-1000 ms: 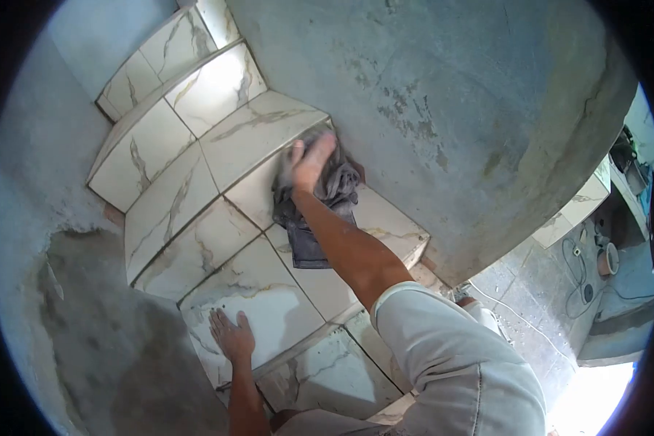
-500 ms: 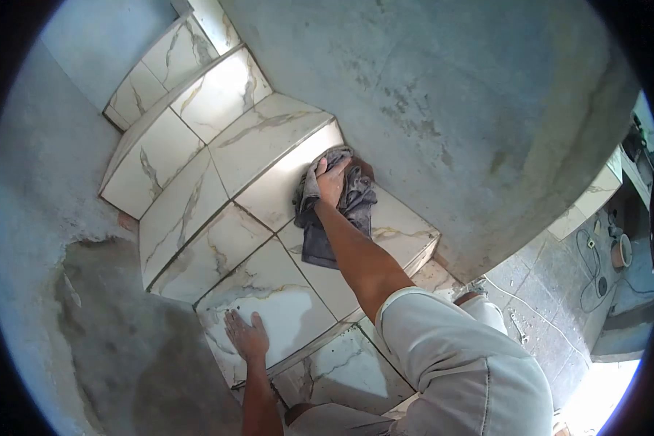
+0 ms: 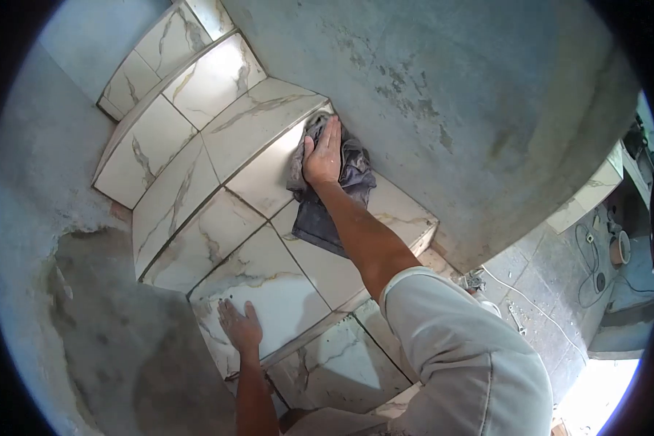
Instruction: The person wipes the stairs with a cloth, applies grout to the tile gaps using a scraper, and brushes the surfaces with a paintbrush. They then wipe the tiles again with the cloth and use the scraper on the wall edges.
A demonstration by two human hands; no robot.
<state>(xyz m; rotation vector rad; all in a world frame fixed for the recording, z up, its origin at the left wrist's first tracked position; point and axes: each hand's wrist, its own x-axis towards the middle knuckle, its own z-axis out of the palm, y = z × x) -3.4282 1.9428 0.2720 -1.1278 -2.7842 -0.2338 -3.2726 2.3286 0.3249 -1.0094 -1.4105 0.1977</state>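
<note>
Right hand (image 3: 323, 156): your palm is laid on the dark grey cloth (image 3: 323, 218), fingers extended and close together, thumb apart; no closed grip on it. Cloth: bunched against the riser (image 3: 269, 178) at the rear edge of the tiled tread (image 3: 301, 272), near its wall end; a smoother flap spreads over the tread toward the front edge. Left hand (image 3: 241, 328): open, empty, palm down on the same tread, near its front left corner. Beside the steps: curved grey wall (image 3: 479, 138). Floor beyond: pale cord (image 3: 534, 308).
</note>
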